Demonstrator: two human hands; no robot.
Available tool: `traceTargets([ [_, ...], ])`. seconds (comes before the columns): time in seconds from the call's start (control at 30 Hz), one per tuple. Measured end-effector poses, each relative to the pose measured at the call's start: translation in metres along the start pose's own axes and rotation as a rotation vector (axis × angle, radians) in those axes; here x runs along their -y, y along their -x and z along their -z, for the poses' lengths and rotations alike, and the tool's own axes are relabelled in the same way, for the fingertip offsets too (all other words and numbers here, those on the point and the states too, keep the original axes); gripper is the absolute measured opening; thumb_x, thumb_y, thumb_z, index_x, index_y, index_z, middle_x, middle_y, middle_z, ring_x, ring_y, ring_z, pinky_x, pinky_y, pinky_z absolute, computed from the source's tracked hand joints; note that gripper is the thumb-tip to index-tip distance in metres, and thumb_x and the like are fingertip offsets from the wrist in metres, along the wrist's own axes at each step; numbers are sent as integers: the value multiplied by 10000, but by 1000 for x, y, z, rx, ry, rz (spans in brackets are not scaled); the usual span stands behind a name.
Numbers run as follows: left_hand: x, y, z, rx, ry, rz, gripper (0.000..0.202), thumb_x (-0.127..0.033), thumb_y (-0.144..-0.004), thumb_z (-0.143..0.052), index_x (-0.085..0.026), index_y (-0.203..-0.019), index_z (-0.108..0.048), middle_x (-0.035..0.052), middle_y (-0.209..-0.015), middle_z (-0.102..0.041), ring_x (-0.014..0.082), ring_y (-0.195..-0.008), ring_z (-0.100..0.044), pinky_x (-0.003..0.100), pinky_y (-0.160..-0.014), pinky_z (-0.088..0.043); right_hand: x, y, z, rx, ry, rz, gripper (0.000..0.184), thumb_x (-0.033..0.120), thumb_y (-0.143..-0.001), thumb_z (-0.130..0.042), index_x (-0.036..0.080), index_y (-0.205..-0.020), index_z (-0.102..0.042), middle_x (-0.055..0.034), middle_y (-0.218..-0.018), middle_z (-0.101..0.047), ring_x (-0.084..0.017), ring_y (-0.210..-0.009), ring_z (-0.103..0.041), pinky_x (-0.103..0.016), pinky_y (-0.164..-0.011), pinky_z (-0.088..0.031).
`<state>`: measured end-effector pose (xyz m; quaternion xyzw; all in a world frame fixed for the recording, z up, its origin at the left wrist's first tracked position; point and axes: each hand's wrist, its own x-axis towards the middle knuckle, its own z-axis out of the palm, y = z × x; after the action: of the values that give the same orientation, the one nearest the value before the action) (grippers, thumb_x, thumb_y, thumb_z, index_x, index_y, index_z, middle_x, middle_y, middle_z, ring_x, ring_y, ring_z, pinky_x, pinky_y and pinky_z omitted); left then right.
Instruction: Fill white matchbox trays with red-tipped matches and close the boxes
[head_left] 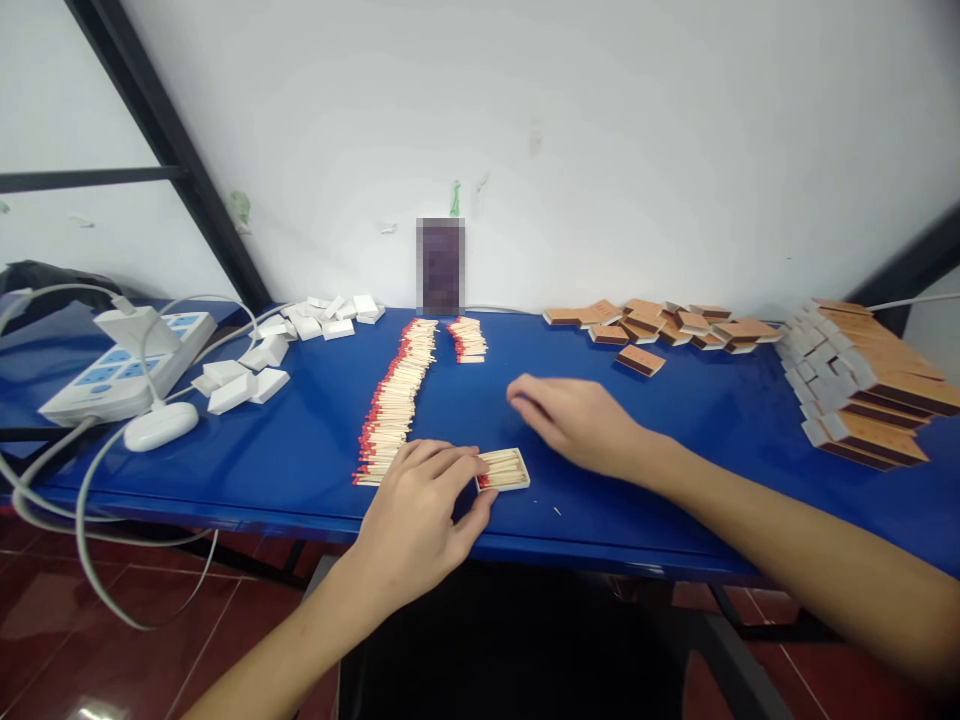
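A long row of matches [394, 400] runs front to back on the desk [705, 410], with a short row [470, 340] right of its far end and loose trays [306, 327], then a power strip [97, 376], to its left. A tray of matches [506, 488] lies right of its near end, against the left hand [427, 490], the right hand [581, 425] beyond. Loose boxes [645, 318] lie behind at right, beside a stack [877, 375].

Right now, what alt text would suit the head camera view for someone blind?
A person's left grip holds a white tray of matches on a blue table; the right grip is nearby. Around them lie loose red-tipped matches, white boxes at left and brown matchboxes at right.
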<state>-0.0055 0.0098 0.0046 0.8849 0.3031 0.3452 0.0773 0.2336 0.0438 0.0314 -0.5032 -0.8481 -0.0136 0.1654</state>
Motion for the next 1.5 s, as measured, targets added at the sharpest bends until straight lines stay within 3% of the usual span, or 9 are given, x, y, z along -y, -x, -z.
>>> traceTargets([
  [0.17, -1, 0, 1, 25, -19, 23, 158, -198, -943, -594, -211, -1099, -615, 53, -1026, -700, 265, -953, -624, 446, -868, -495, -69, 1, 14, -22, 455, -340, 252, 235, -947, -401, 129, -1091, -579, -217, -1123, -604, -337, -1011, -586, -415, -783, -431],
  [0.3, -1, 0, 1, 20, -49, 36, 278, -205, -942, -596, -208, -1218, -564, 63, -1044, -686, 270, -951, -619, 442, -860, -495, -118, 12, 25, 106, 371, -640, 257, 251, -920, -463, 84, -1099, -541, -319, -1175, -551, -371, -962, -603, -430, -726, -416],
  [0.37, -1, 1, 1, 10, -57, 38, 314, -212, -942, -589, -209, -1253, -544, 70, -1052, -685, 274, -955, -620, 441, -856, -497, -128, 15, 28, 146, 319, -631, 189, 222, -924, -442, 93, -1023, -537, -293, -1036, -617, -329, -875, -622, -400, -688, -403],
  [0.47, -1, 1, 0, -3, -68, 61, 311, -214, -938, -589, -214, -1246, -545, 64, -1043, -690, 267, -932, -622, 457, -884, -484, -115, 12, 32, 165, 220, -497, 148, 299, -943, -454, 165, -987, -500, -175, -945, -658, -255, -835, -623, -355, -704, -407],
  [0.6, 0, 1, -2, -25, -106, 142, 296, -233, -935, -606, -206, -1228, -568, 67, -1004, -699, 286, -957, -607, 491, -889, -473, -58, 5, 38, 284, -134, -179, 326, 427, -829, -654, 219, -1020, -490, -51, -929, -638, -195, -772, -584, -305, -673, -418],
  [0.7, 1, 1, -3, -32, -111, 163, 313, -226, -934, -621, -190, -1242, -580, 77, -996, -699, 298, -979, -588, 479, -859, -484, -15, 4, 37, 358, -309, 28, 389, 460, -765, -732, 231, -999, -522, -9, -890, -614, -177, -776, -549, -288, -665, -405],
  [0.8, 1, 2, -2, -43, -96, 144, 337, -188, -924, -636, -175, -1258, -589, 65, -945, -691, 283, -953, -584, 472, -875, -477, 4, 5, 32, 338, -360, 90, 323, 411, -772, -733, 227, -952, -537, 11, -859, -594, -157, -753, -521, -279, -660, -384],
  [1.17, 1, 3, 0, -27, 9, 48, 281, -153, -939, -637, -184, -1212, -576, 53, -1018, -681, 245, -889, -585, 406, -822, -476, 2, 7, 21, 251, -289, 92, 331, 475, -830, -689, 223, -999, -557, -22, -936, -619, -190, -826, -550, -314, -736, -395],
  [1.5, 0, 2, 4, 55, 81, 25, 337, -129, -955, -622, -226, -1267, -543, 26, -1086, -670, 231, -939, -606, 393, -852, -484, 0, 6, 27, 311, -385, 92, 390, 523, -796, -724, 238, -1043, -620, -18, -1002, -660, -200, -881, -570, -334, -797, -406],
])
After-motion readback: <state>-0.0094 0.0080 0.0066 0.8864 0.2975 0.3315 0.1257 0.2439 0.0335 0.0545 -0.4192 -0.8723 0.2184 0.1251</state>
